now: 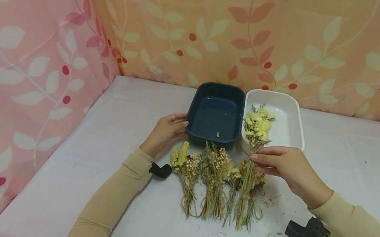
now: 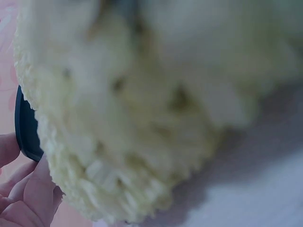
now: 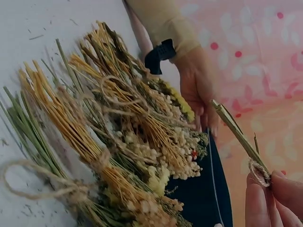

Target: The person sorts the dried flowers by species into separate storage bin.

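Note:
My right hand (image 1: 287, 168) pinches a bunch of dried yellow flowers (image 1: 257, 125) by its stems, heads up, over the near left corner of the white tray (image 1: 287, 130). Twine circles those stems (image 3: 258, 171) at the fingertips in the right wrist view. At the left side of the dark blue tray (image 1: 210, 141), my left hand (image 1: 167, 131) holds the wall near its front corner. Several tied dried-flower bunches (image 1: 215, 181) lie in front of the trays, stems toward me. A blurred pale yellow flower clump (image 2: 118, 123) hides most of the left wrist view.
Both trays stand side by side at the back of the white-covered table (image 1: 341, 160). One small flower bit (image 1: 218, 134) lies in the blue tray. Stem scraps (image 1: 268, 234) are scattered near the bunches. Patterned cloth (image 1: 226, 36) hangs behind and at the sides.

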`<state>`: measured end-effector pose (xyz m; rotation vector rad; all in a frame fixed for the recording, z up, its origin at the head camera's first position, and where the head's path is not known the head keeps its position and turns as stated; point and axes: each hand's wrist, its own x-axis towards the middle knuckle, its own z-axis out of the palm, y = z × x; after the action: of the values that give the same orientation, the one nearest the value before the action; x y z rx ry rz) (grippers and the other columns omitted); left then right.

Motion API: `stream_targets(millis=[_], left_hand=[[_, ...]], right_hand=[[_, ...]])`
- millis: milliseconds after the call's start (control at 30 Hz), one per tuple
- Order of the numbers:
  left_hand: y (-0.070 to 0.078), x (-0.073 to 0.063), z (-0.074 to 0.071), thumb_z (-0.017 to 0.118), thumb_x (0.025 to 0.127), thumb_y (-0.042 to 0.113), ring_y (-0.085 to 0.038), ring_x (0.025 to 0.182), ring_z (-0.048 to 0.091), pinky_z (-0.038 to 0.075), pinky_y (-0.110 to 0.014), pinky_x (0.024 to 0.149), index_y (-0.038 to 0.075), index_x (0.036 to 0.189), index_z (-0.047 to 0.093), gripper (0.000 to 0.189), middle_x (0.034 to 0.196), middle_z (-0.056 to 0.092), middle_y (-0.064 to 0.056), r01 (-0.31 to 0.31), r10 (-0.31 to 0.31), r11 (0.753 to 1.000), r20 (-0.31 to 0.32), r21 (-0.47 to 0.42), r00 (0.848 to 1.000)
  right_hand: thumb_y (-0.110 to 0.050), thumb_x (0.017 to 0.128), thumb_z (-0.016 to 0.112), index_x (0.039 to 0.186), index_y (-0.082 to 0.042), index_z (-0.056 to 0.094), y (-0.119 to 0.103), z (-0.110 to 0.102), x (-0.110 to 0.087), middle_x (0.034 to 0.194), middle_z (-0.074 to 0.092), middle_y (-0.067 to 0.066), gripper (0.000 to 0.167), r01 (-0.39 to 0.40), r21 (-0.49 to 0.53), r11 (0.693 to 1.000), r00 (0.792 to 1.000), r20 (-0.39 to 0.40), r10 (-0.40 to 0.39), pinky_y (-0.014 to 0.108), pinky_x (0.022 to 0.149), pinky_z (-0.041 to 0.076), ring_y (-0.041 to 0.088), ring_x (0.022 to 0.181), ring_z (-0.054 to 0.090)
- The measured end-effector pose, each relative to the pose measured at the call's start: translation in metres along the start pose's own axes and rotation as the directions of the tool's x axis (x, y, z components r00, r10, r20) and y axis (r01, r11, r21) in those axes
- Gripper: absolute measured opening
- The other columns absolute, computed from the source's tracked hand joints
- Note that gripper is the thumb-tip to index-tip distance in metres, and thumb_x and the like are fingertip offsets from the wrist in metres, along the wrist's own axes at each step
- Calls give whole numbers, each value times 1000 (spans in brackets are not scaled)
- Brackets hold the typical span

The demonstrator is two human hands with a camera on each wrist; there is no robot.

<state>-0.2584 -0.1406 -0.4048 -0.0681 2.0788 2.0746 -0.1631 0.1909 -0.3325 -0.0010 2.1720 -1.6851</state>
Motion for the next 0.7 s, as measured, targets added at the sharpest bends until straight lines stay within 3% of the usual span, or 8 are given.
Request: stream_targets(millis=[200,367,500,700], left_hand=[[-6,-4,-1,64,98,14,-28,122,64,56,-34,99,9,143,54,46,141,59,-15,25,-25,1000,-6,-1,1000],[-8,-5,0,65,98,16,-27,120,65,57,-35,99,10,142,55,45,139,61,-14,22,-22,1000,0,8,1000],[-6,-3,1,65,99,18,-26,118,66,57,-34,98,11,141,56,44,138,62,-12,22,-22,1000,2,14,1000],[-1,0,1,64,99,17,-27,120,65,57,-33,98,10,141,56,43,137,62,-13,-3,3,1000,2,7,1000]], right_hand=[[-15,94,70,124,7,62,-5,-10,13,89,75,-9,38,-13,56,998,1000,16,13,28,84,62,7,83,75],[-13,93,71,97,-15,75,-12,-22,24,86,76,-8,6,-21,133,991,1000,12,19,25,80,62,7,81,75],[-15,93,72,85,-23,75,-20,-32,32,85,76,-9,12,-41,148,988,999,-1,41,23,78,62,5,79,74],[-15,90,75,91,-19,75,-30,-45,45,89,77,-7,5,-14,191,981,999,-30,20,22,78,61,6,81,74]])
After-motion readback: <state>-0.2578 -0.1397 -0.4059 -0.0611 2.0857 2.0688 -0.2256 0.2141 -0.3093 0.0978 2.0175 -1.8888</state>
